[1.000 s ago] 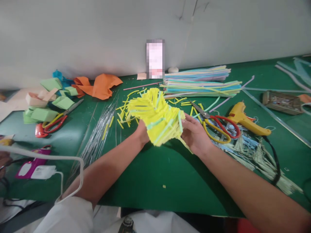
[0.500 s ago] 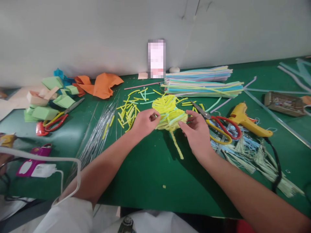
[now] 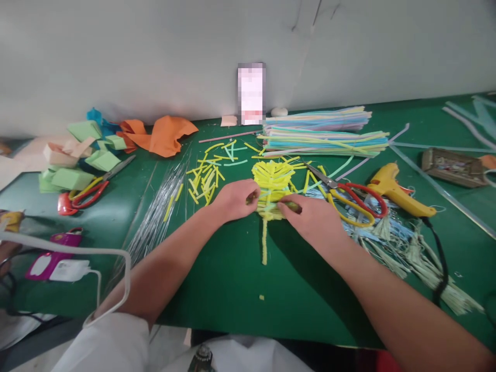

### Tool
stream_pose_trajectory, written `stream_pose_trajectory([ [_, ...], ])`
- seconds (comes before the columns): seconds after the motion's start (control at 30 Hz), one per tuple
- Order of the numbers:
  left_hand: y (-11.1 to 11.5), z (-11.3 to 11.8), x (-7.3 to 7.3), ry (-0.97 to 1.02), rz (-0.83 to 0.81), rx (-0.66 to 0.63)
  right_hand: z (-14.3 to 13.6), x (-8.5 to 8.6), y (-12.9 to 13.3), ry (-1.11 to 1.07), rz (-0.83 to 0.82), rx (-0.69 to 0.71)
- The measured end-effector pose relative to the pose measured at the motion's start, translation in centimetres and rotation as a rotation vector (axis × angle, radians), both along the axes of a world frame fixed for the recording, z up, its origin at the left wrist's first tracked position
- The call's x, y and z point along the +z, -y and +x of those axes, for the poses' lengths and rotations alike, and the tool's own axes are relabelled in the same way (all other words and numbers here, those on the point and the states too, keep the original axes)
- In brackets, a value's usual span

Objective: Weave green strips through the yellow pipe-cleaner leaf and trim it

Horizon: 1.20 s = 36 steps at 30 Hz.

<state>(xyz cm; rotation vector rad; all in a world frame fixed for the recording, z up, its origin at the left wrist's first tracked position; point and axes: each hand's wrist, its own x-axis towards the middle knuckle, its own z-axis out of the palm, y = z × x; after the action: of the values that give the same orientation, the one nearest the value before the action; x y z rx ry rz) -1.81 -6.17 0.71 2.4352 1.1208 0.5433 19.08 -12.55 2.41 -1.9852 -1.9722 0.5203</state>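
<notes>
A yellow leaf shape made of fuzzy stems, with some pale green strips across it, is held upright over the green table. Its thin yellow stalk points down toward me. My left hand pinches the leaf's left edge, fingers curled. On the opposite side, my right hand grips the lower right edge between thumb and fingers. Short cut yellow pieces lie just left of the leaf. Scissors with red and yellow handles rest beside my right hand.
Bundles of pastel stems lie at the back, near a propped phone. A yellow glue gun, tassels and a small box are at right. Wires, folded paper and other scissors lie left.
The leaf has turned so its stalk points straight toward me instead of slanting right. My right hand has moved slightly lower and its fingers have closed in on the leaf's edge.
</notes>
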Motion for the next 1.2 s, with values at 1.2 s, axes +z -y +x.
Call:
stream_pose_trajectory([
  [1.2, 0.2, 0.4, 0.5, 0.029, -0.099, 0.201, 1.4, 1.6, 0.0, -0.065, -0.070, 0.050],
])
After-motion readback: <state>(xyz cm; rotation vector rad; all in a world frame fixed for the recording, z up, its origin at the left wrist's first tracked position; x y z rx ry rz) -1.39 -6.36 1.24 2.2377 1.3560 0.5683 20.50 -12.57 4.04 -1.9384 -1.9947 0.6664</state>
